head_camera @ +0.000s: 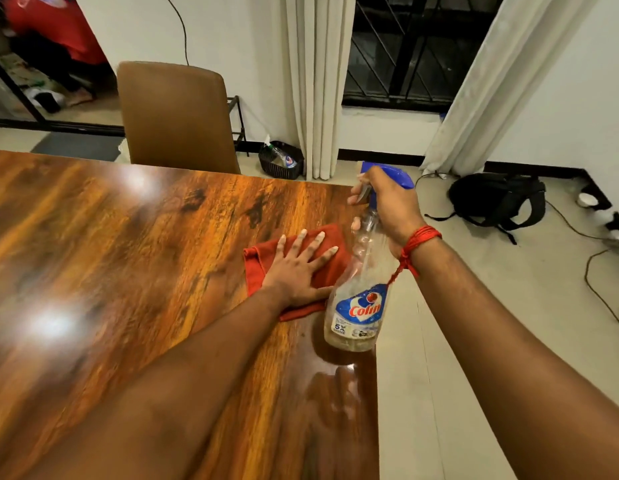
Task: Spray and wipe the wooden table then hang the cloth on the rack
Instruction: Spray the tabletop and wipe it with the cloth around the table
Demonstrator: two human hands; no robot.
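Observation:
A glossy wooden table (128, 258) fills the left and middle of the view. Near its right edge lies a red cloth (256, 271), and my left hand (297, 268) presses flat on it with fingers spread. My right hand (387, 202) grips the neck of a clear spray bottle (360, 306) with a blue trigger head and a blue label. The bottle hangs tilted just above the table's right edge, its nozzle pointing left. A little pale liquid sits in its bottom.
A brown chair (176, 116) stands at the table's far side. A black metal rack (237, 123) is behind it by the wall. On the floor are a black basket (280, 161) holding another bottle, a black backpack (498, 199) and cables (592, 271). Curtains hang at the window.

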